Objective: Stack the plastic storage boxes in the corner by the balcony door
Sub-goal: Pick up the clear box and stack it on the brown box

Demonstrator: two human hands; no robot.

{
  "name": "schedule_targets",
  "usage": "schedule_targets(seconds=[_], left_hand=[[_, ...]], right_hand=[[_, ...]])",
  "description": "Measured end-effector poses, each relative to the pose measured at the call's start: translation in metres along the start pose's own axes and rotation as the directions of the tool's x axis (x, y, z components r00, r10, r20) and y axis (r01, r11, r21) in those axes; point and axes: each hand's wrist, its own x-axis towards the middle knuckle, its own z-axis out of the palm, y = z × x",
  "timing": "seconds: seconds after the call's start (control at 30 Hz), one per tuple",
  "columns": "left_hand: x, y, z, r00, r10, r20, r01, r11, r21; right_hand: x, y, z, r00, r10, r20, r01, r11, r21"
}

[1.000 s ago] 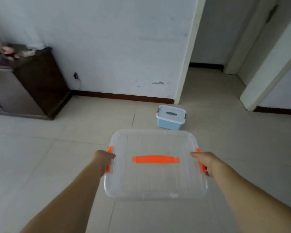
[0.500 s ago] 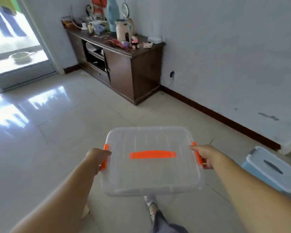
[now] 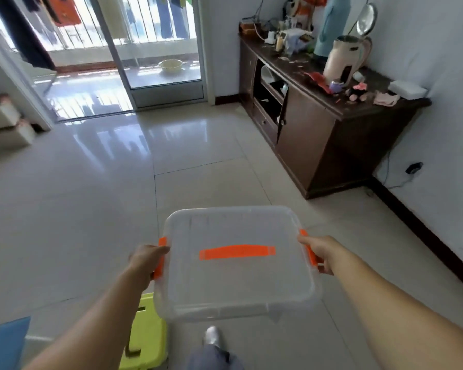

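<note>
I carry a clear plastic storage box (image 3: 238,284) with an orange lid handle and orange side latches, held level in front of me above the floor. My left hand (image 3: 145,260) grips its left latch side and my right hand (image 3: 318,252) grips its right latch side. The balcony door (image 3: 155,49), a glass sliding door, stands at the far end of the room. The corner between the door and the dark cabinet (image 3: 318,124) shows bare tiled floor.
The dark wooden cabinet along the right wall carries a kettle (image 3: 345,60) and clutter. A yellow-green stool (image 3: 145,335) stands under my left arm, with a blue object (image 3: 3,343) at the bottom left. Pale boxes (image 3: 3,124) sit at the left wall. My foot (image 3: 211,337) is below the box.
The view has swung left, from the wall and the small blue box, past the cabinet, to the balcony door. The clear box stays held between both hands.
</note>
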Motion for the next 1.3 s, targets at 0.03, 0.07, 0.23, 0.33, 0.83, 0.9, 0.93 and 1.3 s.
schedule_targets(seconds=[0.03, 0.07, 0.23, 0.33, 0.83, 0.9, 0.93, 1.3], left_hand=[[0.014, 0.007, -0.004, 1.000, -0.028, -0.013, 0.027, 0.999, -0.028], [0.030, 0.014, -0.008, 0.998, -0.053, -0.032, 0.051, 0.997, -0.062], [0.129, 0.071, -0.031, 0.990, -0.131, -0.061, 0.117, 0.975, -0.189], [0.174, 0.109, -0.046, 0.985, -0.167, -0.051, 0.153, 0.966, -0.207], [0.420, 0.292, -0.131, 0.922, -0.387, 0.012, 0.351, 0.822, -0.449], [0.452, 0.318, -0.143, 0.910, -0.413, 0.014, 0.366, 0.788, -0.495], [0.468, 0.332, -0.151, 0.908, -0.419, 0.006, 0.363, 0.780, -0.510], [0.650, 0.437, -0.252, 0.882, -0.466, -0.074, 0.312, 0.694, -0.648]], right_hand=[[0.014, -0.019, 0.012, 1.000, -0.005, 0.024, 0.005, 1.000, -0.018], [0.028, -0.038, 0.026, 0.999, -0.008, 0.037, 0.009, 0.999, -0.038], [0.100, -0.145, 0.105, 0.997, -0.067, 0.048, 0.070, 0.995, -0.071], [0.130, -0.199, 0.139, 0.995, -0.101, 0.020, 0.103, 0.990, -0.097], [0.311, -0.494, 0.360, 0.969, -0.117, 0.218, 0.154, 0.975, -0.161], [0.336, -0.535, 0.391, 0.964, -0.134, 0.228, 0.180, 0.964, -0.196], [0.345, -0.557, 0.408, 0.960, -0.133, 0.246, 0.188, 0.958, -0.215], [0.431, -0.769, 0.630, 0.896, -0.135, 0.424, 0.283, 0.908, -0.310]])
